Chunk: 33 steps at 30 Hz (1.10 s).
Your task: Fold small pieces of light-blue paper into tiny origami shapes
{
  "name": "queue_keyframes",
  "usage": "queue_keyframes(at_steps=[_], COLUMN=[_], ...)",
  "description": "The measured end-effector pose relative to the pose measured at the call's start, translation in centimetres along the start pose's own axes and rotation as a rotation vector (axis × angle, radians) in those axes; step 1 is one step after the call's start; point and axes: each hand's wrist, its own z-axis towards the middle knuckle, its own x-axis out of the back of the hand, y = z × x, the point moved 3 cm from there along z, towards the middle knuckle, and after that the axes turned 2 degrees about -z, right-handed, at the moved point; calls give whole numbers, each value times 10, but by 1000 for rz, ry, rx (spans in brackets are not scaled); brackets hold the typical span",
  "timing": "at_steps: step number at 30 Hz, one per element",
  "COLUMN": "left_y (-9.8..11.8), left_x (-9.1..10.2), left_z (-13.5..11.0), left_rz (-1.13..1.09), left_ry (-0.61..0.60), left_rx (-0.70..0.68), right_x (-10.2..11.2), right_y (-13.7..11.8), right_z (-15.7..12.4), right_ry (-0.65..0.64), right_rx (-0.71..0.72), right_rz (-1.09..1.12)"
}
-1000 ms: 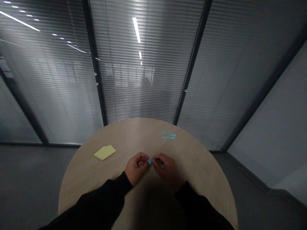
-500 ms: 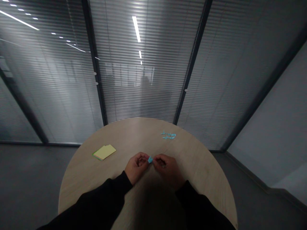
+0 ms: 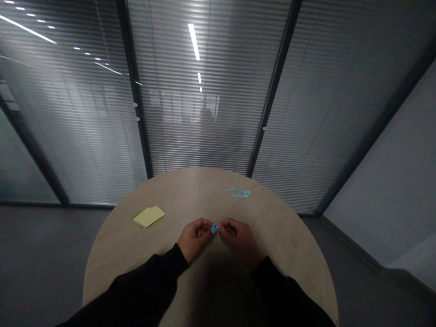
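A small piece of blue paper (image 3: pixel 214 228) is pinched between my two hands, just above the middle of the round table. The fingertips of my left hand (image 3: pixel 195 237) close on its left side. My right hand (image 3: pixel 239 240) has its thumb and fingers pressed together at the right side of the same piece. Farther back on the right lie several torn bits of blue paper (image 3: pixel 241 193) in a loose group. My fingers hide part of the held piece.
The round wooden table (image 3: pixel 184 186) carries a pad of yellow sticky notes (image 3: pixel 150 216) at the left, with a green edge showing beneath. Glass panels with blinds (image 3: pixel 200 145) stand close behind the table. A plain wall (image 3: pixel 384 195) rises at the right.
The blue paper between my fingers has turned a little and its visible shape differs. Both hands have shifted only slightly; the blue bits and the pad lie as before.
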Motion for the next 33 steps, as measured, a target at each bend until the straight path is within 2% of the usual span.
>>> queue_keyframes(at_steps=[4,9,20,33], left_y=[0,-3,1,4], left_x=[2,3,-1,-3], left_z=[1,2,-2,-2], left_rz=[14,-48,1,45], left_ry=[26,5,3,-5], left_rx=[-17,-23,-12,-28], right_x=[-3,-3,-4,-2], right_y=[3,3,11,3], right_z=[1,0,1,0], right_ry=[-32,-13,-7,16], right_rx=[-19,3,-24,-41], right_rz=[64,48,119,59])
